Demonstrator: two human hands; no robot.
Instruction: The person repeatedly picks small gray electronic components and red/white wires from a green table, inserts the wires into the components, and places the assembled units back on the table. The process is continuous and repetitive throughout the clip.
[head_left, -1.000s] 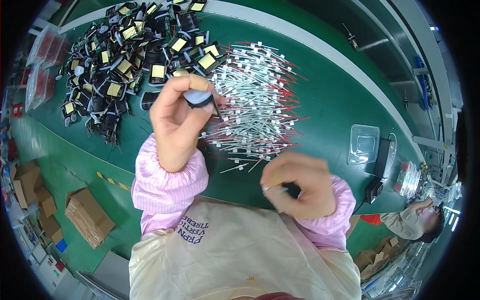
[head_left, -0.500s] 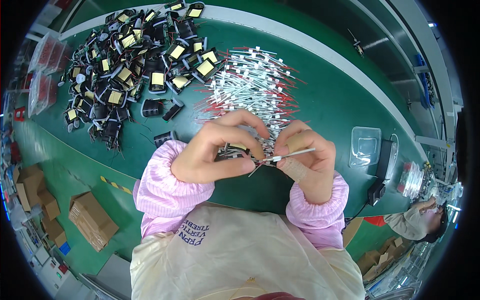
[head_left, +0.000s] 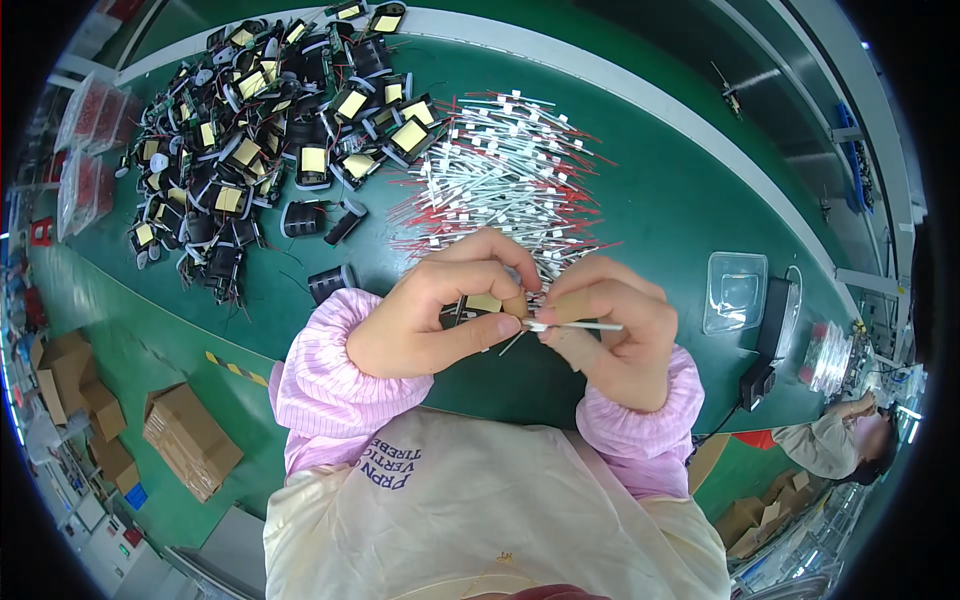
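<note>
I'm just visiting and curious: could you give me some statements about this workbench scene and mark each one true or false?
1. A heap of black parts lies left of the pile of white leads on the tabletop. True.
2. The right hand pinches a single white lead. True.
3. The two hands are far apart. False: the left hand is close to the right hand.
4. The tabletop is bright red. False: it is green.
5. A clear plastic tray lies to the right of the pile. True.
6. The wire ends sticking out of the pile are bright blue. False: they show red.
</note>
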